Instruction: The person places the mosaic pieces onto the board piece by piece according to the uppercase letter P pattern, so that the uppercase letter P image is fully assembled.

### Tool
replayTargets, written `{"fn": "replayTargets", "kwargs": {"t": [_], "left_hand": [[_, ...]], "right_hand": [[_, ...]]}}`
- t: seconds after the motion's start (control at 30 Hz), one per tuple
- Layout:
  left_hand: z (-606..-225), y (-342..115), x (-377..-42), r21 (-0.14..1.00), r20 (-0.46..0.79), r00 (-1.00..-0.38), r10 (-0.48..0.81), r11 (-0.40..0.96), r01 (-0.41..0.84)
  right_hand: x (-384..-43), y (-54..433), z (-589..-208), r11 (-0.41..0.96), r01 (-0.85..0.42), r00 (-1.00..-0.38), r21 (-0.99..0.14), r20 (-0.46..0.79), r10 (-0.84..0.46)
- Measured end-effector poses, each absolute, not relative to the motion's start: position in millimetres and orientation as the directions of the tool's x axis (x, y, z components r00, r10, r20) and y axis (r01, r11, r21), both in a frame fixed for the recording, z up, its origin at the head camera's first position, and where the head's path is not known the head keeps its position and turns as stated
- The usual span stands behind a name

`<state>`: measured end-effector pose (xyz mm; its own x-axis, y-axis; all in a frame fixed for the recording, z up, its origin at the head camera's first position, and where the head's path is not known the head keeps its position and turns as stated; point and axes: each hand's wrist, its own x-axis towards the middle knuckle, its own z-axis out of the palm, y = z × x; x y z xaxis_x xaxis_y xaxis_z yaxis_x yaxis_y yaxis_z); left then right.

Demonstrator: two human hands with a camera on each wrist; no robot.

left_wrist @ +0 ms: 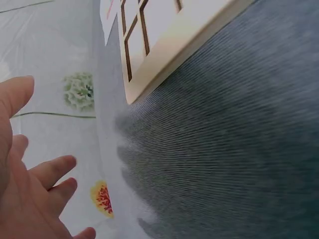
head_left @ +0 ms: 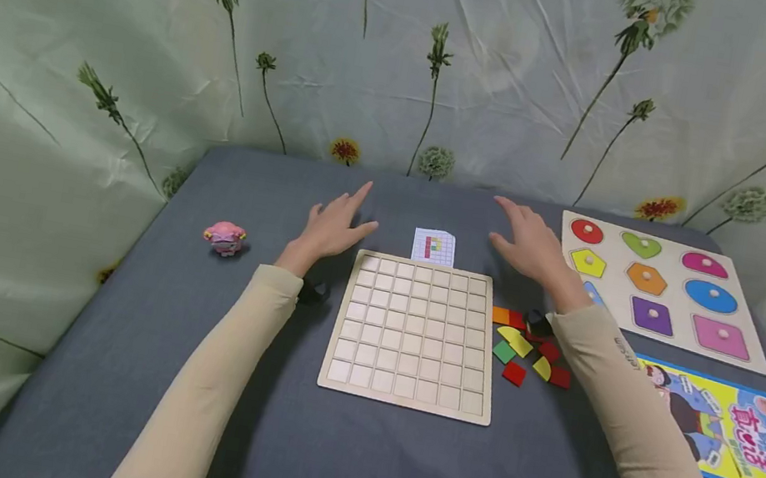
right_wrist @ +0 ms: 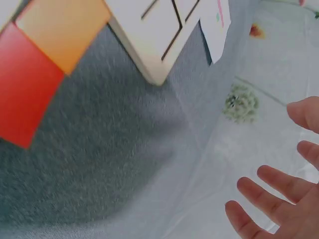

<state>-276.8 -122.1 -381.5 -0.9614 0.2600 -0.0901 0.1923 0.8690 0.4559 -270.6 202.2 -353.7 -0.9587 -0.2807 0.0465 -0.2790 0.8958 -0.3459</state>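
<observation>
Both hands are raised over the far part of the table, holding nothing. My left hand, fingers spread, is beyond the far left corner of a wooden grid board. Past the board's far right corner, my right hand has its fingers extended too. Between the hands a small paper card with a coloured grid pattern lies against the board's far edge. Loose coloured tiles in red, green, yellow and orange lie along the board's right side, partly hidden by the right sleeve. A red tile shows large in the right wrist view.
At the right lies a shape puzzle board with knobbed pieces, reached over by the right forearm. Nearer, a blue and yellow box is partly under the right sleeve in view. A pink toy stands at the left. Patterned cloth hangs behind the table.
</observation>
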Motion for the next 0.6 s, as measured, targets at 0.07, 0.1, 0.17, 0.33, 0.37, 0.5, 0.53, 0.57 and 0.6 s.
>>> {"fn": "replayTargets", "kwargs": {"t": [0.07,0.1,0.17,0.33,0.37,0.5,0.53,0.57,0.6], "left_hand": [[-383,-125,-271,0.483,-0.101,-0.956,0.274,0.854,0.194],[-384,-127,-268,0.497,-0.104,-0.954,0.281,0.845,0.195],[-388,-129,-261,0.522,-0.115,-0.949,0.294,0.831,0.194],[-393,-133,-247,0.578,-0.102,-0.938,0.330,0.788,0.214],[-393,-135,-244,0.591,-0.099,-0.935,0.341,0.776,0.221],[-395,-140,-233,0.642,-0.102,-0.919,0.381,0.731,0.232],[-396,-142,-230,0.654,-0.099,-0.916,0.389,0.719,0.235],[-396,-143,-228,0.663,-0.091,-0.912,0.399,0.708,0.243],[-396,-144,-225,0.675,-0.085,-0.910,0.406,0.695,0.247]], "right_hand": [[-265,200,-353,0.890,-0.292,-0.954,-0.350,0.039,-0.297],[-263,199,-352,0.887,-0.298,-0.952,-0.352,0.037,-0.305],[-255,200,-353,0.883,-0.302,-0.949,-0.360,0.029,-0.313],[-243,204,-351,0.874,-0.314,-0.946,-0.372,0.046,-0.321],[-242,206,-350,0.872,-0.318,-0.945,-0.372,0.053,-0.322],[-234,212,-348,0.869,-0.324,-0.944,-0.374,0.067,-0.323],[-232,213,-348,0.869,-0.325,-0.944,-0.372,0.071,-0.322],[-230,215,-348,0.869,-0.327,-0.943,-0.371,0.073,-0.324],[-227,217,-348,0.869,-0.328,-0.943,-0.370,0.074,-0.324]]}}
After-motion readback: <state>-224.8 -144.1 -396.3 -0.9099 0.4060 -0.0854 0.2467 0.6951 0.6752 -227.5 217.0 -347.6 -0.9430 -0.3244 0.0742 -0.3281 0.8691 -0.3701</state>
